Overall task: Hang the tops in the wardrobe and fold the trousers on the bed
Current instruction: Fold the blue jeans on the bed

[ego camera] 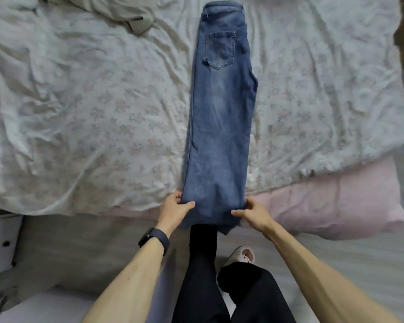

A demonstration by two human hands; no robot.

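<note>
A pair of blue jeans [219, 117] lies folded lengthwise, leg on leg, down the middle of the bed [79, 113], back pocket up and waistband at the far side. Its hem end hangs over the near edge of the bed. My left hand [174, 209] pinches the left side of the legs near the hem, thumb on top. On the right side, my right hand [252, 212] pinches the denim the same way. A beige garment [131, 15] lies crumpled at the far left of the bed.
A floral sheet covers the bed, with a pink cover [324, 201] along its near right edge. A white drawer unit [0, 243] stands at the left on the floor. My black-trousered legs and a slipper [241, 255] are below.
</note>
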